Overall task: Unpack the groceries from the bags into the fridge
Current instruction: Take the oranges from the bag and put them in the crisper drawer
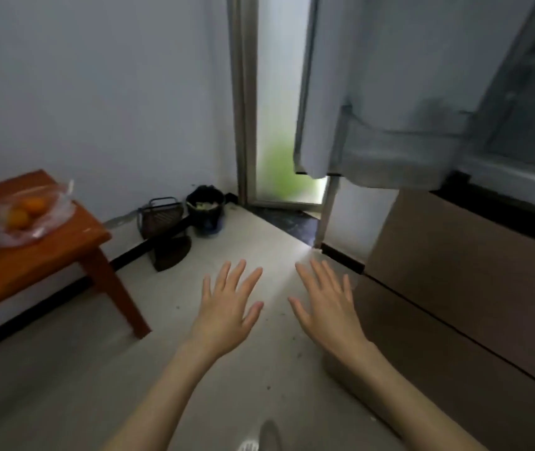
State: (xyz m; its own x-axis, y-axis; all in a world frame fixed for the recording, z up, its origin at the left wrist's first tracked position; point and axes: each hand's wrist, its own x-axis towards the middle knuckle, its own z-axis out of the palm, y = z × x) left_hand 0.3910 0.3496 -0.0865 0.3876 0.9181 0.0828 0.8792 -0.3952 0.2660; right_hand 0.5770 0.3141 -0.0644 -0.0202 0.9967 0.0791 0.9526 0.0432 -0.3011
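We held our left hand and right hand out flat over the pale tiled floor, fingers spread and straight, neither holding anything. The clear plastic bag with round orange fruits lay on the reddish-brown wooden tabletop well off to our left, close to its front corner. The pale grey fridge door stood open at upper right, above the beige lower drawer fronts.

We judged the unpacking still had this bag to go. The loose, slack plastic could tear or spill its fruit if we grabbed it by one side, and fruit might roll off the near tabletop edge. The open door's low corner hung near our path, so a hasty turn could knock it. A dark bucket and black wire rack stood by the wall.
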